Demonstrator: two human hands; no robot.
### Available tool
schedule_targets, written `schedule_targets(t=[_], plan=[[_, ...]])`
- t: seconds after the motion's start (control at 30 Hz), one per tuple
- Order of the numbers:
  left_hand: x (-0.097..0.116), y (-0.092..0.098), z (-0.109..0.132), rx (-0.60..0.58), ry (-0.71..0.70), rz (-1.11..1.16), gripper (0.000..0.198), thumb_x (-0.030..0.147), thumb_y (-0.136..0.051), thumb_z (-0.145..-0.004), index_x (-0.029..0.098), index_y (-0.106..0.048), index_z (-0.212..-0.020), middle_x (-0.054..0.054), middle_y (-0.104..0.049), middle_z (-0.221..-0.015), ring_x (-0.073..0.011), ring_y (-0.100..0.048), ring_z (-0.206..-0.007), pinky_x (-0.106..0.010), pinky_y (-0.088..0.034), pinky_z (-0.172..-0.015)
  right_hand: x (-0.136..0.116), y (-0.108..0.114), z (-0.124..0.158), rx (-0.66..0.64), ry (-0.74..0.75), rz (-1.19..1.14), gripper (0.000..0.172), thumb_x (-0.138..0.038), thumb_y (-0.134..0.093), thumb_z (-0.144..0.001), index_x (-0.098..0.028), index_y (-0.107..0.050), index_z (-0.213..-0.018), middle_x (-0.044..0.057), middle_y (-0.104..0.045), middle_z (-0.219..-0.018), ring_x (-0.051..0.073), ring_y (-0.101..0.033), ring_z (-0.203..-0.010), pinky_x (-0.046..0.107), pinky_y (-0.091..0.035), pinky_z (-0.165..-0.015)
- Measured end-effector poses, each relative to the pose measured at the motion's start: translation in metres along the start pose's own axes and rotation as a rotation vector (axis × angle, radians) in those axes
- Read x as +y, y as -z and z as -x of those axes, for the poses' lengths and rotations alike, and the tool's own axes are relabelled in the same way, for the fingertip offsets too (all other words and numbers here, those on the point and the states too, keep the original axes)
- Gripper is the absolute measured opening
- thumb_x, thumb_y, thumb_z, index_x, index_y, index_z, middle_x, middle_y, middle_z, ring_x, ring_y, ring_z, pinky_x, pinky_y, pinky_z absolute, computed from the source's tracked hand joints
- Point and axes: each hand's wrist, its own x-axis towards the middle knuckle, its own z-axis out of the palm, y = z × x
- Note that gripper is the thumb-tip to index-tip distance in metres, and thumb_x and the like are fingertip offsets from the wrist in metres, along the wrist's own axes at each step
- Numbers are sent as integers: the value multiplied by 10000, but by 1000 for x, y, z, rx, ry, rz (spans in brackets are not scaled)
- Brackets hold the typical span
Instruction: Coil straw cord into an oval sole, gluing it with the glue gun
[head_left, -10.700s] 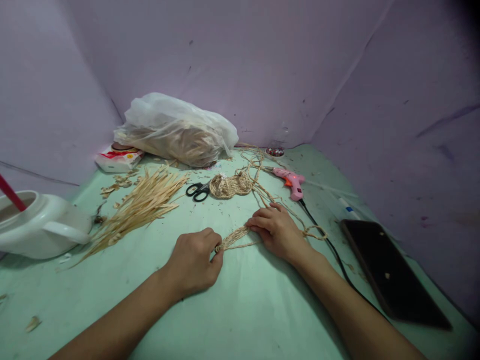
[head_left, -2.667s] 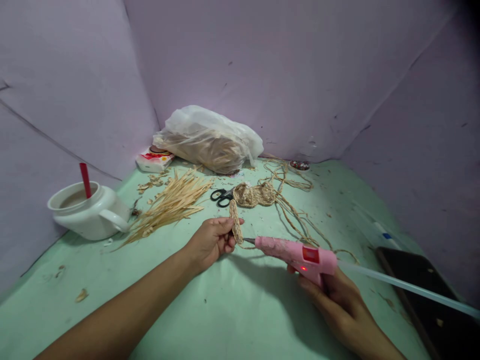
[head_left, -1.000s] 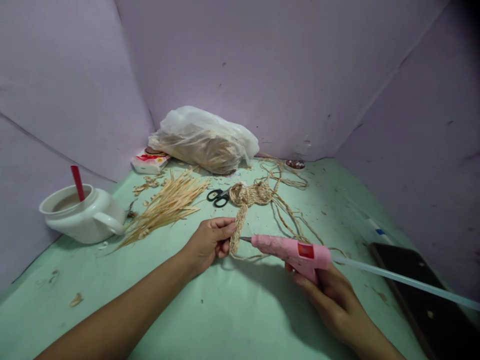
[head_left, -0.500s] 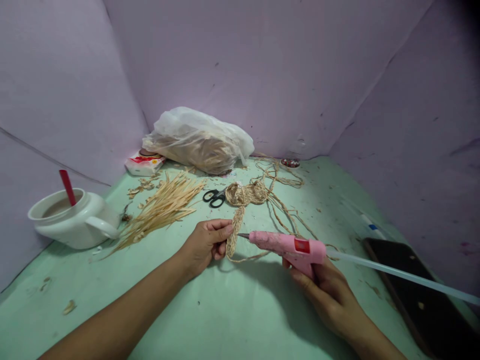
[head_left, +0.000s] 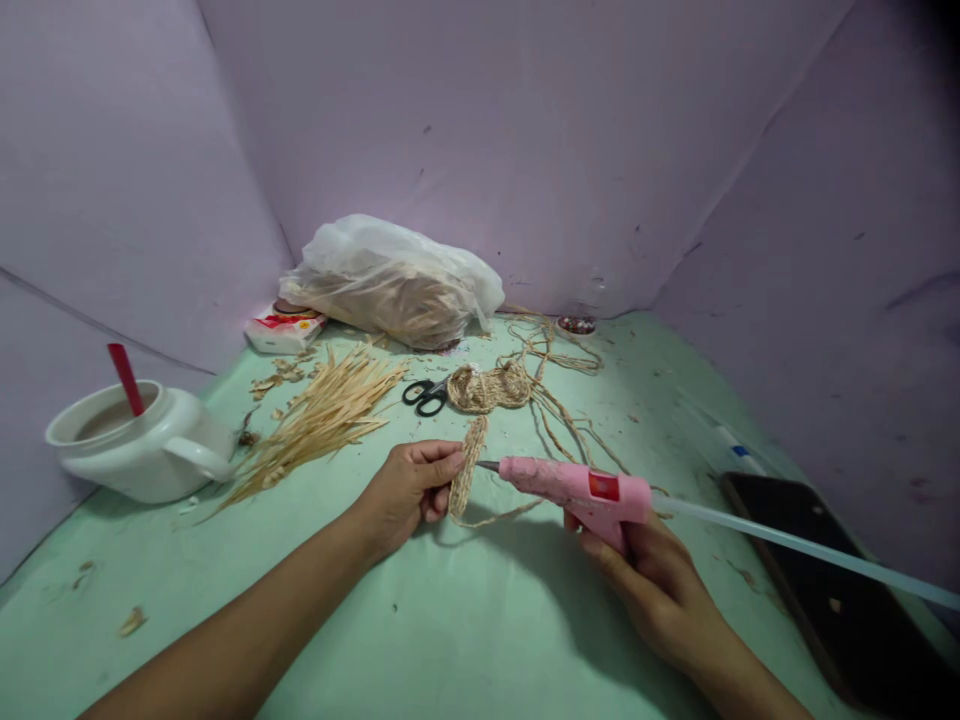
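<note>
Between the thumb and fingers of my left hand (head_left: pixel 416 490) is a narrow strip of coiled straw-coloured twine (head_left: pixel 468 470), held upright above the table. A loose tail of twine runs from its lower end to the right. My right hand (head_left: pixel 652 580) is wrapped around the handle of a pink glue gun (head_left: pixel 570 485). The gun's dark nozzle points left, at or very near the strip's right edge; contact is hard to tell. A long translucent glue stick (head_left: pixel 787 545) sticks out of its back. Behind the strip lies a wider coiled twine piece (head_left: pixel 489 388) with curled ends.
Black-handled scissors (head_left: pixel 426 397) and a bundle of dry straw strips (head_left: pixel 322 420) lie left of centre. A white pot (head_left: pixel 142 450) with a red handle stands left. Behind are a plastic bag (head_left: pixel 397 285) and loose twine (head_left: pixel 555 345); a dark phone (head_left: pixel 832 590) lies right.
The view has shifted slightly, so the things sit a little further left. Both hands keep their grips, and the nozzle stays by the strip.
</note>
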Motion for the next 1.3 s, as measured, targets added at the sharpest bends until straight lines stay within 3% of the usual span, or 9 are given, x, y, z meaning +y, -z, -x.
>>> schedule_targets(t=[1.3], plan=[[1,-1,1,-28,13,-70,490,444,-805,-570,93,-712,-899,42,-474,-426,-28,-333,-352,-147,-199,-329,1,1,-4,122,102,-4,141,-319,-564,-781,-210,-653,-788,25,-667,-711,176,-619,-628,256,-507,-560]])
